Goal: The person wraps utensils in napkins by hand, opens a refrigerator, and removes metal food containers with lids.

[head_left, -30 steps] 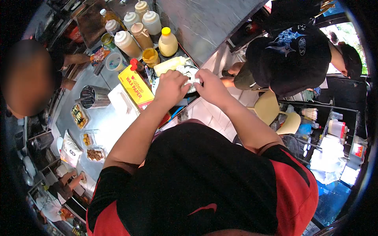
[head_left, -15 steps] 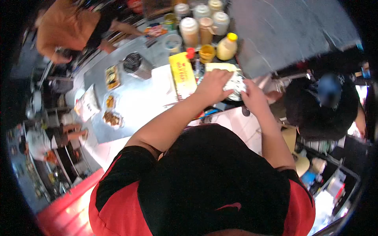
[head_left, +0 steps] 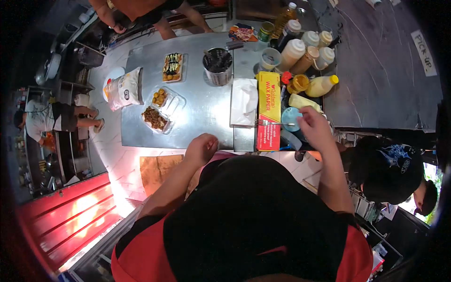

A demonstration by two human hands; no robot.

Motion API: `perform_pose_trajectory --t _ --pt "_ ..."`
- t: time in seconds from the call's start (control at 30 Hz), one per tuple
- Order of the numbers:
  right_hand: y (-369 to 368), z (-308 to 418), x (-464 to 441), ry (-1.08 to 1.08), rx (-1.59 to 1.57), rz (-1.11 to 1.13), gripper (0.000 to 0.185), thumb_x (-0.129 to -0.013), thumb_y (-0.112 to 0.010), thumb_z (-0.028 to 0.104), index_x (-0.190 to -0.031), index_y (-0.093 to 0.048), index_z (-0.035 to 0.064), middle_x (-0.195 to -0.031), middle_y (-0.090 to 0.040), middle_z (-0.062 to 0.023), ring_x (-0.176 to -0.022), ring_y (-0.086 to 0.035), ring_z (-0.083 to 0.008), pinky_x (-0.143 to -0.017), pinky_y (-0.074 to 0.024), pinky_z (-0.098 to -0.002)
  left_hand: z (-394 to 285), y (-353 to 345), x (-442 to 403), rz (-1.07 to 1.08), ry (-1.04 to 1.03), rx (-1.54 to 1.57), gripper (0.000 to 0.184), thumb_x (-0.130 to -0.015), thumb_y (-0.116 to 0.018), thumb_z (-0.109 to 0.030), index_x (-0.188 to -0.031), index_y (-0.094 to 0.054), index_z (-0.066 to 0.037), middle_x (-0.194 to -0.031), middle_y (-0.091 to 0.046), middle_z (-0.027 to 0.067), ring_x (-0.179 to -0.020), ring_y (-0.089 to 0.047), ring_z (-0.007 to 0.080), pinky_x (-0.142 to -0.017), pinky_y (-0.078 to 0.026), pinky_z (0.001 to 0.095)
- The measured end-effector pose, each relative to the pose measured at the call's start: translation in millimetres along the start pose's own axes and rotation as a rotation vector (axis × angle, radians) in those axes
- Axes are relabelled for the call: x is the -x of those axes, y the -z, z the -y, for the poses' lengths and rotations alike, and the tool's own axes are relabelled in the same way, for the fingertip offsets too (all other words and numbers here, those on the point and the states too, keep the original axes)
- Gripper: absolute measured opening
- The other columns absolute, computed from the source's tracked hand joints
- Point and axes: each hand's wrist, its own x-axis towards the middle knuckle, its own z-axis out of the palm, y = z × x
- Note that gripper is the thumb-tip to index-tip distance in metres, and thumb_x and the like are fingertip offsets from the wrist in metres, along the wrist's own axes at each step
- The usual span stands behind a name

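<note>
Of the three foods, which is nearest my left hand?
The brown chopped food. It sits closer to your left hand than the golden balls, and the striped food lies farthest.

One wide head-worn view from close above the black shirt (head_left: 253,207), forward and down onto the metal table (head_left: 202,115)

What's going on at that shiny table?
A person is at the metal table. Their right hand is at the end of a thin metal utensil that reaches across the wax paper box; I can't tell whether it's gripped. Their left hand is loosely curled by the near edge. An open food container sits further left.
</note>
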Motion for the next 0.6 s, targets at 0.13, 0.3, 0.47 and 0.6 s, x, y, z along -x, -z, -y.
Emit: perform_pose_trajectory --t 0.13,0.3,0.47,0.6 --pt "-91 72 -53 0.236 0.027 0.227 0.051 -0.095 -0.073 0.031 -0.140 -0.058 0.0110 -0.089 -0.072 -0.0141 -0.078 -0.071 -0.0281 -0.071 -0.0547 -0.0417 41 34 20 0.097 0.101 -0.113 0.016 -0.093 -0.072 -0.019 -0.103 -0.076 -0.006 -0.101 -0.074 0.0163 -0.089 -0.073 0.0344 -0.081 -0.058 0.0427" --pt "-217 122 -141 0.167 0.064 0.167 0.083 -0.091 -0.068 0.027 -0.162 -0.030 0.0072 -0.110 -0.074 -0.0261 -0.099 -0.074 -0.0412 -0.087 -0.0578 -0.0484 82 77 27 0.165 0.145 -0.019 0.017 -0.095 -0.073 -0.018 -0.103 -0.076 -0.004 -0.105 -0.076 0.0167 -0.090 -0.075 0.0329 -0.083 -0.060 0.0411" --pt "-259 146 -158 0.030 0.035 -0.065 0.034 -0.098 -0.066 0.026 -0.119 -0.051 0.0038 -0.102 -0.072 -0.0289 -0.099 -0.070 -0.0496 -0.086 -0.0547 -0.0577 120 123 40 0.132 0.032 -0.076 0.021 -0.097 -0.074 -0.020 -0.106 -0.075 -0.001 -0.098 -0.075 0.0174 -0.081 -0.073 0.0292 -0.074 -0.059 0.0389" --pt "-264 144 -132 0.062 0.012 -0.119 0.029 -0.099 -0.065 0.028 -0.112 -0.054 0.0044 -0.096 -0.072 -0.0261 -0.093 -0.070 -0.0490 -0.081 -0.0536 -0.0585 140 153 35 0.186 0.068 -0.076 0.022 -0.097 -0.073 -0.021 -0.106 -0.075 -0.001 -0.096 -0.075 0.0178 -0.082 -0.073 0.0294 -0.074 -0.058 0.0380"
